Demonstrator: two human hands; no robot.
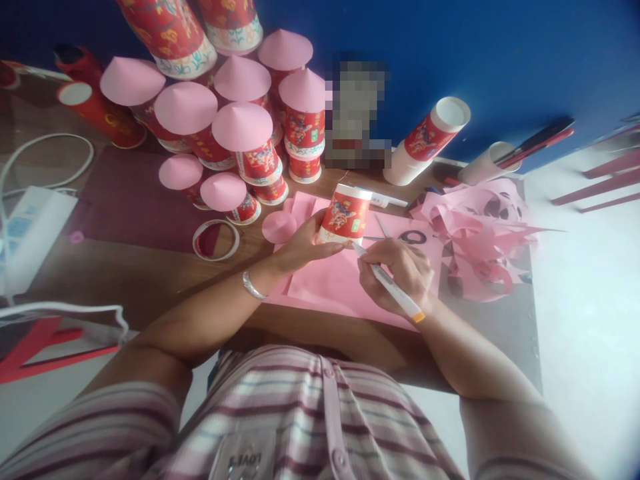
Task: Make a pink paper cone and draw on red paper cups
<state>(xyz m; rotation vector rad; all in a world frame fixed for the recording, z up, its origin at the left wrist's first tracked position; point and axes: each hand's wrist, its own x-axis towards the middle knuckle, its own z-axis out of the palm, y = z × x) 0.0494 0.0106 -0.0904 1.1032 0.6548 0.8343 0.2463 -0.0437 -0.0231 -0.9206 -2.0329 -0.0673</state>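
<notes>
My left hand (313,243) is closed around a red paper cup (345,217) with white bands at top and bottom and a printed figure on its side. In my right hand (397,270) is a white marker pen (393,287) with an orange end, its tip at the cup's lower white band. Some orange marks show on that band. Beneath both hands lie sheets of pink paper (325,283). Scissors (413,237) with dark handles rest on the paper just beyond my right hand, partly hidden. A small pink paper disc (279,227) is beside my left wrist.
Several cup towers with pink cone tops (243,127) stand at the back left. Pink paper scraps (480,233) are heaped on the right. Stacked cups (425,143) and a pen holder (490,163) stand near the blue wall. A power strip (40,233) and a white paper ring (216,240) lie left.
</notes>
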